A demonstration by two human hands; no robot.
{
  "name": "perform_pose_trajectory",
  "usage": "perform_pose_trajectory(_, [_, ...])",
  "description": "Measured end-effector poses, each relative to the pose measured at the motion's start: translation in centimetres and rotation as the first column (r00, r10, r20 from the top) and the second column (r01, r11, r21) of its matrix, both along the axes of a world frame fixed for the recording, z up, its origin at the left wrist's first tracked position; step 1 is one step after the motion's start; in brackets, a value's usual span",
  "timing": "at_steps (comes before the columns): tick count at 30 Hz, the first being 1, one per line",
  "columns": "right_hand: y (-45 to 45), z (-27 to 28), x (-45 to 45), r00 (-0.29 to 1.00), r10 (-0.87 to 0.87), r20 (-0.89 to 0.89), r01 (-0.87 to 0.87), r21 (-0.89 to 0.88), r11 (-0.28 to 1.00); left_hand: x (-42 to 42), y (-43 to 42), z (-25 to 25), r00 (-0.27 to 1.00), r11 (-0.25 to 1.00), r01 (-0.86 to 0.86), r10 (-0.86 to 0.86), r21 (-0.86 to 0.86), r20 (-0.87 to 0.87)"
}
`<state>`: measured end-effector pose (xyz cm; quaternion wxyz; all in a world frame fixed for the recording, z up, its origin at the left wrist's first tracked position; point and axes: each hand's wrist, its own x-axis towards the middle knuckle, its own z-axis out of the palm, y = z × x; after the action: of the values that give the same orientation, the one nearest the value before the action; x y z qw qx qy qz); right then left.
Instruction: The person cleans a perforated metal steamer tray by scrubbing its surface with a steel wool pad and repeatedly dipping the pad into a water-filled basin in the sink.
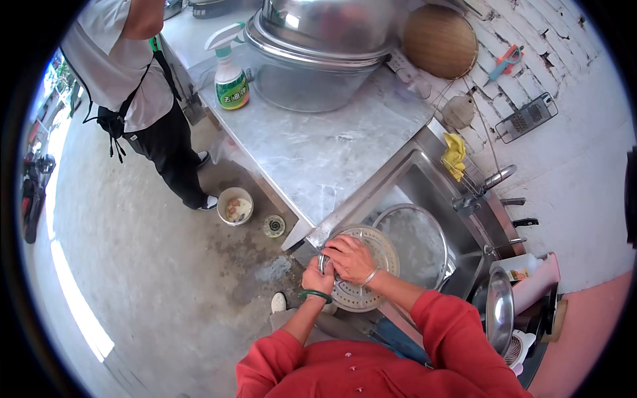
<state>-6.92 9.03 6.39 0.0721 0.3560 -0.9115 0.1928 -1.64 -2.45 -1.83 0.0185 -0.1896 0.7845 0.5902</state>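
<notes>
A round metal steamer tray (379,255) with many small holes is tilted over the near left edge of the sink (415,176). My left hand (318,276), with a green bangle at the wrist, is closed around a shiny metal loop at the tray's left side. My right hand (350,259), wearing a silver bracelet, lies over the tray's left part with its fingers bent against the rim near that loop. What the right fingertips hold there is partly hidden. Beyond the tray, a large round metal basin (415,232) with cloudy water sits in the sink.
A faucet (484,188) and yellow cloth (454,156) are at the sink's back. A spray bottle (230,76) and large steel pot (325,33) stand on the marble counter (312,152). Left, a person (142,99) stands near a scrap bucket (235,206). A metal bowl (499,308) is at right.
</notes>
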Motion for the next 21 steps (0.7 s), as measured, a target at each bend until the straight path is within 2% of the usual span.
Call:
perform_pose_trajectory(5, [0.1, -0.4, -1.2, 0.999, 0.033, 0.001, -0.033, 0.051, 0.998, 0.1, 0.0, 0.7, 1.0, 1.0, -0.009, 0.009, 0.014, 0.025])
perform_pose_trajectory(7, [0.6, -1.2, -2.4, 0.999, -0.005, -0.044, 0.009, 0.076, 0.997, 0.1, 0.1, 1.6, 0.995, 0.999, -0.035, 0.035, 0.0, 0.09])
perform_pose_trajectory(10, [1.1, -1.4, -3.3, 0.996, -0.021, -0.081, 0.024, 0.033, 0.999, 0.1, 0.2, 1.8, 0.995, 0.998, -0.058, 0.06, -0.032, 0.079])
perform_pose_trajectory(14, [1.8, -0.8, -3.8, 0.995, -0.042, -0.096, 0.048, 0.07, 0.996, 0.1, 0.3, 1.1, 0.997, 0.998, -0.057, 0.058, -0.028, 0.056])
perform_pose_trajectory(16, [3.7, -1.2, -4.3, 0.977, -0.19, -0.1, 0.198, 0.074, 0.977, 0.1, 0.3, 1.4, 0.994, 0.999, -0.052, 0.053, -0.012, 0.1])
perform_pose_trajectory(17, [4.9, -1.1, -4.2, 0.977, -0.191, -0.1, 0.198, 0.075, 0.977, 0.1, 0.4, 1.4, 0.994, 0.999, -0.052, 0.053, -0.01, 0.101])
perform_pose_trajectory(19, [7.1, -0.9, -3.6, 0.924, -0.376, -0.065, 0.381, 0.134, 0.915, 0.2, 0.4, 1.2, 0.994, 0.997, -0.071, 0.068, 0.026, 0.089])
perform_pose_trajectory(21, [8.6, -1.0, -2.8, 0.9, -0.435, -0.026, 0.435, 0.127, 0.892, 0.2, 0.3, 1.0, 0.996, 0.998, -0.062, 0.06, 0.031, 0.071])
